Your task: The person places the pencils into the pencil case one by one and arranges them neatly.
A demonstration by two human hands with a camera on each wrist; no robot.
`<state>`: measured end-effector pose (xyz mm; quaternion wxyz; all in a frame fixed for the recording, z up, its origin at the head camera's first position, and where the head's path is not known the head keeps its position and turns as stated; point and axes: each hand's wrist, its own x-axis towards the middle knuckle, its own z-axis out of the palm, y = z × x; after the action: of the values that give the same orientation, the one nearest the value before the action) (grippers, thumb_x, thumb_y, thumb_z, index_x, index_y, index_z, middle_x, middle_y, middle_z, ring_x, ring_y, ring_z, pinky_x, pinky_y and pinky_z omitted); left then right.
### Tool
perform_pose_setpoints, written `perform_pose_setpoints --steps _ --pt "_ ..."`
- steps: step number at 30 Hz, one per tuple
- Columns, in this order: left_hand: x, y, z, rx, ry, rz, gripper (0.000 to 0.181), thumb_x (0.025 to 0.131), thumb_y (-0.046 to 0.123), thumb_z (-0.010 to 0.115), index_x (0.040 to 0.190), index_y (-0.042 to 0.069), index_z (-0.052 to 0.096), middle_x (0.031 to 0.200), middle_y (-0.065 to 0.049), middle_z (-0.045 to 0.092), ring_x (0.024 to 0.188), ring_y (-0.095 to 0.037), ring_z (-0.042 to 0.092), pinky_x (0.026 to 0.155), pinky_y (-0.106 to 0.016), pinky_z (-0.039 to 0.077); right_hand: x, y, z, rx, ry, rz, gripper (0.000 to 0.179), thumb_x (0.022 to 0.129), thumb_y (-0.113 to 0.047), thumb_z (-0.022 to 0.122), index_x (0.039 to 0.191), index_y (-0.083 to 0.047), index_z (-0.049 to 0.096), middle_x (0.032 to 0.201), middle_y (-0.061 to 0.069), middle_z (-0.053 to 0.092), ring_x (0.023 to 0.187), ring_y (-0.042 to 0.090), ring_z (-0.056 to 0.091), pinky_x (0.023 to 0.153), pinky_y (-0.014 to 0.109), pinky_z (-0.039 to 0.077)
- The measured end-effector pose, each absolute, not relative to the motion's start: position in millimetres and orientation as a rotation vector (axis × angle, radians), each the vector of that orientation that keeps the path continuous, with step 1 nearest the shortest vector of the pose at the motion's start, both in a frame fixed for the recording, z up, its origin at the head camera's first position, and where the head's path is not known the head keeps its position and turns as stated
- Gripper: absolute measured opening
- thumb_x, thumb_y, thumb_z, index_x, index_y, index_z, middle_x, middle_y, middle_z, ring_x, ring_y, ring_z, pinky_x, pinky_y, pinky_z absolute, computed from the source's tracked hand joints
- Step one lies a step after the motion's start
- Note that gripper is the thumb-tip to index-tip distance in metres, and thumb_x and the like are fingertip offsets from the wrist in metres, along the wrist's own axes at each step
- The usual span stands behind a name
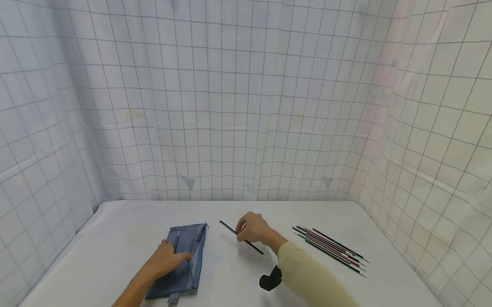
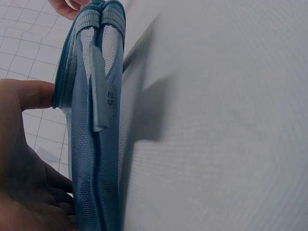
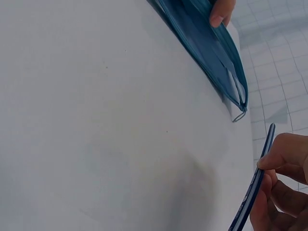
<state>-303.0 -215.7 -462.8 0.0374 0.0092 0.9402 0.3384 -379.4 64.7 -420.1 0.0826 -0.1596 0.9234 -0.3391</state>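
Observation:
A blue zip pouch (image 1: 184,235) lies on the white table, its zipped side parted in the right wrist view. My left hand (image 1: 169,261) rests on top of it, thumb stretched toward the zipped edge and touching it. A long narrow pencil-like shape (image 1: 176,240) shows on the pouch beside the fingers. To the right of the pouch, my right hand (image 1: 252,227) pinches a dark pencil (image 3: 251,192) between thumb and fingers, held slantwise with its pale end toward me. Several pencils (image 1: 333,251) in black, red and green lie in a loose bundle farther right, white ends toward me.
The white table (image 1: 228,285) runs back to a grid-patterned curtain (image 1: 231,124), which also hangs along both sides. A black device (image 1: 270,279) sits at my right wrist. A fabric tab (image 2: 99,91) sticks out from the pouch's end.

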Motion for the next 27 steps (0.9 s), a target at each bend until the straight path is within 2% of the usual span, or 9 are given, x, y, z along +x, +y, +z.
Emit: perform_pose_setpoints --steps 7,15,27 --pt "-302.4 -216.1 -462.9 0.027 2.891 1.011 0.097 0.092 0.043 0.067 0.136 -0.035 0.029 0.148 -0.056 0.011 0.139 -0.069 0.017 0.113 -0.072 0.022 -378.8 47.2 -427.6 -0.303 2.623 -1.244 0.008 0.085 -0.002 0.08 0.089 -0.007 0.075 0.088 0.005 0.065 0.076 0.02 0.064 0.068 0.034 0.061" --pt "-304.1 -216.7 -461.8 0.042 2.903 1.007 0.099 0.091 0.044 0.066 0.137 -0.035 0.028 0.148 -0.056 0.012 0.139 -0.069 0.019 0.113 -0.072 0.023 -372.5 30.2 -432.0 -0.11 2.462 -1.507 0.007 0.087 0.001 0.078 0.091 -0.004 0.075 0.084 0.007 0.068 0.065 0.015 0.059 0.059 0.027 0.056" --pt "-303.9 -217.3 -462.7 0.045 2.91 0.996 0.098 0.092 0.044 0.067 0.136 -0.036 0.029 0.146 -0.057 0.016 0.137 -0.07 0.023 0.111 -0.072 0.028 -359.9 1.7 -443.7 0.056 2.308 -1.691 0.009 0.084 0.008 0.075 0.091 0.003 0.077 0.076 0.007 0.064 0.061 0.014 0.056 0.054 0.023 0.052"
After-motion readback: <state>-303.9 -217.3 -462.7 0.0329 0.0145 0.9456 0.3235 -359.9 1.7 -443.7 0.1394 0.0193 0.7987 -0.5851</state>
